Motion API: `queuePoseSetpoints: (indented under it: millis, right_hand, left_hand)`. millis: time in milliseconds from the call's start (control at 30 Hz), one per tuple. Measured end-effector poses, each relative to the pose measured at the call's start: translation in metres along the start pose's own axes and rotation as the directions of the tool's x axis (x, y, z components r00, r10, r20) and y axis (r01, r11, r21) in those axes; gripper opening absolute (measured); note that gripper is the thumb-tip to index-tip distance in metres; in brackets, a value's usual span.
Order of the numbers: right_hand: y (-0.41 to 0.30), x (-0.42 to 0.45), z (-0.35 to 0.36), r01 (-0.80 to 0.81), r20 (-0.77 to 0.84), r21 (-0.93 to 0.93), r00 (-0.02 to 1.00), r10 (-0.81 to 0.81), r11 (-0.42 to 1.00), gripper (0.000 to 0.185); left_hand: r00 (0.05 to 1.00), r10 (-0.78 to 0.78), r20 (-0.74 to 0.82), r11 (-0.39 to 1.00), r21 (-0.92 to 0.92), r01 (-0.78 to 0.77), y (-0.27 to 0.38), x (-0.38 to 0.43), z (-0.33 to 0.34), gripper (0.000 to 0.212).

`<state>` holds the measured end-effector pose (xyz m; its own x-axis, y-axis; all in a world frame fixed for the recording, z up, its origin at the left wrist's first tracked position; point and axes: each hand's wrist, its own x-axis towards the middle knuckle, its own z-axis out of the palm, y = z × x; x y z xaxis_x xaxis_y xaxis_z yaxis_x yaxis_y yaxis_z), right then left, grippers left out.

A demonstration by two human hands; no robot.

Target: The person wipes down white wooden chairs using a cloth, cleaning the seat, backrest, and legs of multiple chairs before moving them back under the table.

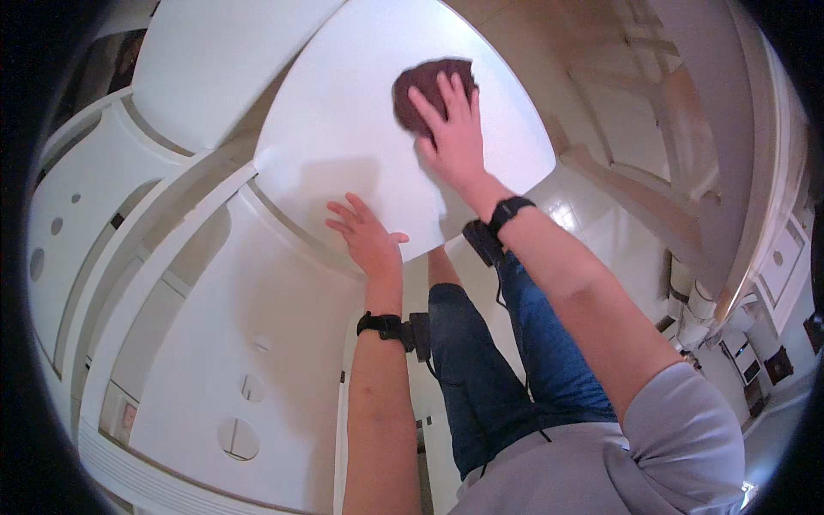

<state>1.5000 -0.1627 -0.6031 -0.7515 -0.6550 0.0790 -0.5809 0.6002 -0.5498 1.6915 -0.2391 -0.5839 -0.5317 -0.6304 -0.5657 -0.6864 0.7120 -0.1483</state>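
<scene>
A dark brown cloth (412, 96) lies on the smooth white seat of a chair (322, 103). My right hand (456, 138) rests on top of it, fingers spread, pressing it flat against the seat. Nearer the chair's back, my left hand (370, 238) is held with fingers apart and nothing in it; whether it touches the seat cannot be told. The white chair back (290, 347), with round holes, stands to the left of my left arm. Both wrists wear black straps with small devices.
Another white chair (219, 58) of the same kind stands close by at the upper left. A large table with a pale edge (740, 161) and wooden legs (618, 187) is on the right. Glossy floor tiles (566, 206) show between the chair and table.
</scene>
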Motion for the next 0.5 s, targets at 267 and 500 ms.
queuePoseSetpoints:
  millis: [267,500]
  right_hand:
    - [0.052,-0.058,-0.031,0.331,0.266,-0.086,0.916,-0.299,0.940,0.057]
    - [-0.008,0.113,0.019,0.042,-0.089,-0.093,0.995,-0.050,0.995,0.066]
  left_hand:
    - [0.997,-0.058,0.040,0.989,-0.131,0.063,0.005,-0.011,-0.011,0.133]
    - [0.997,-0.041,0.063,0.994,-0.095,0.047,0.008,-0.007,-0.025,0.130]
